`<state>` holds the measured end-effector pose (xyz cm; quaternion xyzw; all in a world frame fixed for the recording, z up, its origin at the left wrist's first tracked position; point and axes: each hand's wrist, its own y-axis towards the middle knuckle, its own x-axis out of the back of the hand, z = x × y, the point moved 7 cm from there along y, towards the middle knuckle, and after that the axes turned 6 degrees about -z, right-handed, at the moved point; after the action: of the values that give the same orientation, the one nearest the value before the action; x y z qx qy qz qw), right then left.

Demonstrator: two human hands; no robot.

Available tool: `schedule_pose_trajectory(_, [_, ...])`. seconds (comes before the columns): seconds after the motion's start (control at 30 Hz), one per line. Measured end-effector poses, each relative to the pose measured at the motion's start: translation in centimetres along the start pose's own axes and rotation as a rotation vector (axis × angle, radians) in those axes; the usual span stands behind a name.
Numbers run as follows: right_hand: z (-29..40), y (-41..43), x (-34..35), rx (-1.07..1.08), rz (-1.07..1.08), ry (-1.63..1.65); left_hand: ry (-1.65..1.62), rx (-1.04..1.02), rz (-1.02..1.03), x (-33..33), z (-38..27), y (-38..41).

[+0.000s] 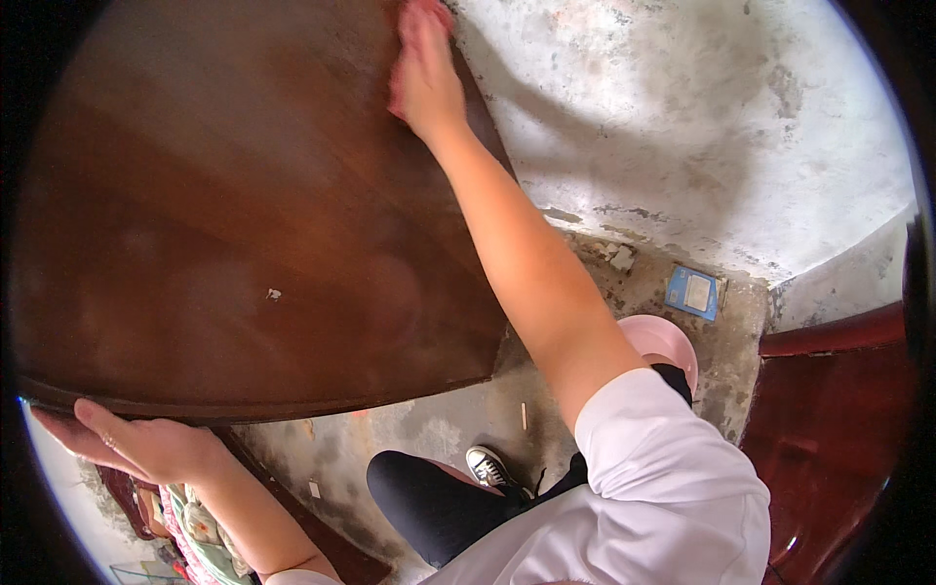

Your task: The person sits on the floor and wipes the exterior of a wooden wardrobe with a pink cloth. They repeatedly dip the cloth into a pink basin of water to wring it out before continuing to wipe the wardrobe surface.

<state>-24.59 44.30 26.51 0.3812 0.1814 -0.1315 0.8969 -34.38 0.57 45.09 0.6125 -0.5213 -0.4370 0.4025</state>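
Note:
A large dark brown wooden panel (241, 197) fills the left and upper part of the head view. Its surface is hazy and carries a small white chip (273, 294). At the panel's far right edge, my right hand (433, 88) presses a pinkish-red cloth (396, 91) against the wood; the fingers are partly cut off by the top of the picture. Down at the left, my left hand (150, 444) holds the near edge of the panel, thumb up against the rim and fingers stretched out below it.
A stained white wall (695, 131) rises behind the panel. On the concrete floor (409, 431) are a pink plastic basin (658, 333) and a blue flat packet (692, 292). Dark red furniture (826, 424) stands at right. Patterned fabric (201, 526) lies at lower left.

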Motion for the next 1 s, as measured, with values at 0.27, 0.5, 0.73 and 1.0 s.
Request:
schedule_pose_trajectory(0.27, [-20.2,-18.3,12.1,-0.975,-0.311,0.336,-0.018,-0.018,-0.036,-0.4,-1.3,0.0])
schedule_pose_trajectory(0.5, [3.7,-9.5,0.6,-0.498,0.065,0.240,-0.007,-0.033,-0.017,0.2,-0.8,0.2])
schedule_pose_trajectory(0.73, [15.2,-8.9,-0.9,0.250,0.144,0.035,0.007,-0.018,0.050,-0.2,-0.6,0.5])
schedule_pose_trajectory(1.0, [-12.2,-27.3,11.0,-1.156,-0.523,0.374,-0.015,-0.099,0.066,-0.8,-1.4,0.9])
